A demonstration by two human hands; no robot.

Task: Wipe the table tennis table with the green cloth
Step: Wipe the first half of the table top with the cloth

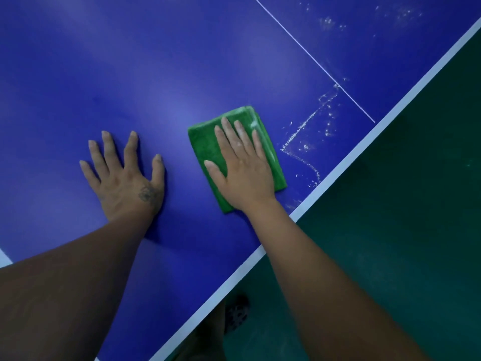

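Note:
The blue table tennis table (pixel 156 61) fills most of the view, its white edge band running diagonally from lower left to upper right. A folded green cloth (pixel 205 144) lies flat on it near that edge. My right hand (pixel 242 165) presses down on the cloth with straight, spread fingers. My left hand (pixel 125 178) rests flat on the bare blue surface to the left of the cloth, fingers spread. White dusty streaks and specks (pixel 304 134) lie on the table just right of the cloth, with more specks (pixel 330 22) farther away.
A thin white centre line (pixel 312 57) crosses the table toward the edge band (pixel 364 139). Beyond the edge lies dark green floor (pixel 390 230). A patterned shoe (pixel 236 316) shows beneath the table edge.

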